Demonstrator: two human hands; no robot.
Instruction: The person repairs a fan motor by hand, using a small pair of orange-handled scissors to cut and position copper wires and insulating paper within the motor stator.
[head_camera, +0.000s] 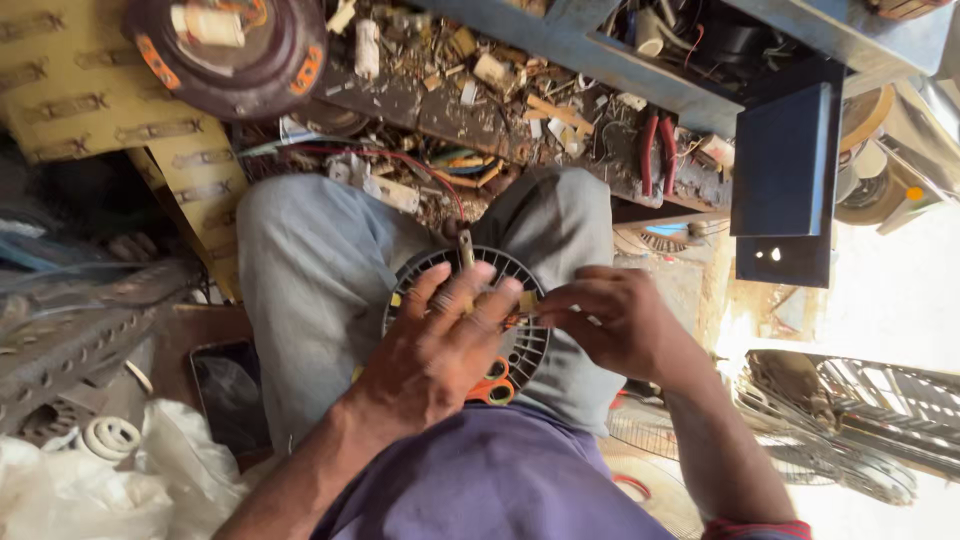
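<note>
Black slotted fan motor housing (520, 350) sits in my lap between my knees. Left hand (440, 345) lies flat over its face, fingers spread, pressing it down; shaft (465, 247) pokes out past my fingertips at the far rim. Right hand (605, 320) pinches narrow on something small at the right rim, can't tell what. Orange-handled scissors (490, 385) tucked just under my left palm. Cluttered bench (500, 110) close ahead, red pliers (655, 150) on it; wire fan guards (830, 440) crowd the right side.
</note>
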